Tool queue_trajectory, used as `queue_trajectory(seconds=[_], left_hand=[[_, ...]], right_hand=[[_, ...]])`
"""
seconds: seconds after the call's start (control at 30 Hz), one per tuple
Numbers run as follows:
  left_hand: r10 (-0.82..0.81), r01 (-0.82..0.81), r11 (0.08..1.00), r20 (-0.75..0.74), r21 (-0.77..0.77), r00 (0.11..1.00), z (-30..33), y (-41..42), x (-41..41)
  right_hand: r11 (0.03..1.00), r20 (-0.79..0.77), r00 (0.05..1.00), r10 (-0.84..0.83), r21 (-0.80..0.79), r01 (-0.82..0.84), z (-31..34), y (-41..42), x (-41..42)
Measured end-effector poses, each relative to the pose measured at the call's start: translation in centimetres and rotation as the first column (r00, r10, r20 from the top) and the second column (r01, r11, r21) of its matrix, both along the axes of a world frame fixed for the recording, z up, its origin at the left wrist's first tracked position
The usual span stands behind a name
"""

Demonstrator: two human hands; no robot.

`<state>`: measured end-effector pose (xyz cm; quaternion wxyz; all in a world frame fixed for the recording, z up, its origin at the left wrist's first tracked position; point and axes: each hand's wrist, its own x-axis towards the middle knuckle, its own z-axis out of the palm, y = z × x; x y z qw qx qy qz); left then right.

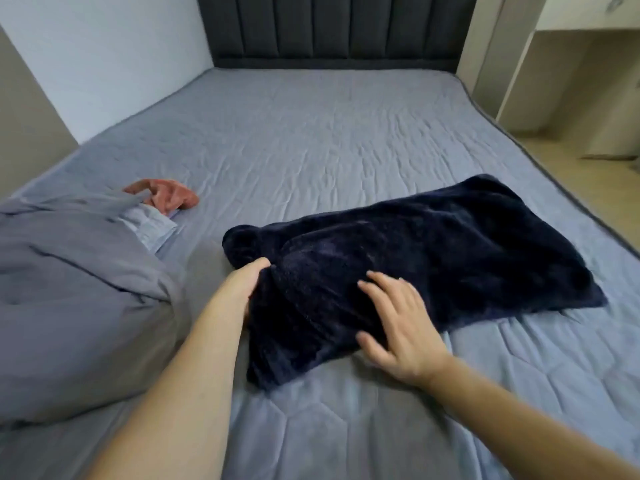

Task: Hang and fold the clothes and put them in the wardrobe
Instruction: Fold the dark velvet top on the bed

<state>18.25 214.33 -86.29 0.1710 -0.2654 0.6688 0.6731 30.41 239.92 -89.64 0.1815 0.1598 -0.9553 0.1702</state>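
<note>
A dark navy fleece garment [433, 251] lies partly folded on the blue-grey bed [311, 140], stretching from the middle toward the right edge. My left hand [247, 282] grips the garment's near left edge, its fingers tucked under the fabric and hidden. My right hand [398, 320] lies flat on the near part of the garment with fingers spread. A grey-blue shirt [79, 271] lies in a heap at the left, one cuff showing. A small salmon-pink cloth [166, 195] sits just beyond it.
A dark padded headboard [332, 29] stands at the far end of the bed. A white wall runs along the left. Beige cabinets [554, 81] and wooden floor [595, 195] lie to the right of the bed's edge.
</note>
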Motion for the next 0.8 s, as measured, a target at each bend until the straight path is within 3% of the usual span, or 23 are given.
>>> queue_trajectory(seconds=[0.03, 0.1, 0.2, 0.33, 0.43, 0.5, 0.53, 0.57, 0.63, 0.67, 0.8], left_hand=[[0.025, -0.025, 1.000, -0.003, 0.017, 1.000, 0.5, -0.3, 1.6], [0.086, -0.083, 0.993, -0.029, 0.079, 0.996, 1.8, -1.0, 4.3], [0.099, -0.083, 0.985, -0.098, 0.148, 0.990, 4.1, -2.3, 8.0], [0.121, -0.113, 0.991, -0.113, 0.071, 0.986, 5.8, -5.0, 12.0], [0.106, -0.106, 0.994, -0.041, -0.018, 0.994, 4.2, -8.0, 14.7], [0.104, -0.104, 0.995, 0.017, 0.005, 0.994, 2.6, -9.1, 16.6], [0.095, -0.096, 0.994, 0.037, 0.045, 0.995, 1.9, -9.3, 17.6], [0.073, -0.080, 0.990, 0.058, 0.117, 0.996, 1.3, -9.3, 18.5], [0.001, -0.025, 0.959, 0.084, 0.284, 0.996, 0.3, -9.0, 20.1], [-0.036, 0.006, 0.934, 0.079, 0.356, 0.996, -0.2, -8.6, 20.8], [-0.078, 0.030, 0.856, 0.073, 0.515, 0.994, -1.6, -6.7, 22.7]], right_hand=[[0.992, 0.028, 0.996, 0.086, 0.086, -0.088, -0.8, -1.0, 2.8], [0.981, 0.071, 0.996, 0.055, 0.181, -0.067, -0.9, -2.6, 5.2], [0.985, 0.032, 0.998, -0.055, 0.165, 0.049, 2.2, -4.6, 4.7], [0.971, 0.035, 0.993, 0.113, 0.207, -0.118, 5.3, -6.5, 6.8], [0.896, 0.326, 0.908, 0.264, 0.267, -0.356, 6.0, -7.9, 8.8], [0.919, 0.585, 0.766, 0.266, 0.086, -0.385, 7.9, -7.9, 7.4], [0.939, 0.633, 0.723, 0.275, -0.014, -0.344, 9.1, -7.9, 5.9], [0.952, 0.611, 0.743, 0.273, -0.061, -0.300, 10.1, -8.1, 4.0], [0.974, 0.522, 0.827, 0.209, -0.038, -0.222, 11.1, -9.1, -0.3], [0.978, 0.534, 0.824, 0.191, -0.029, -0.207, 11.1, -10.3, -2.2], [0.970, 0.724, 0.674, 0.147, 0.029, -0.242, 9.0, -17.1, -7.4]])
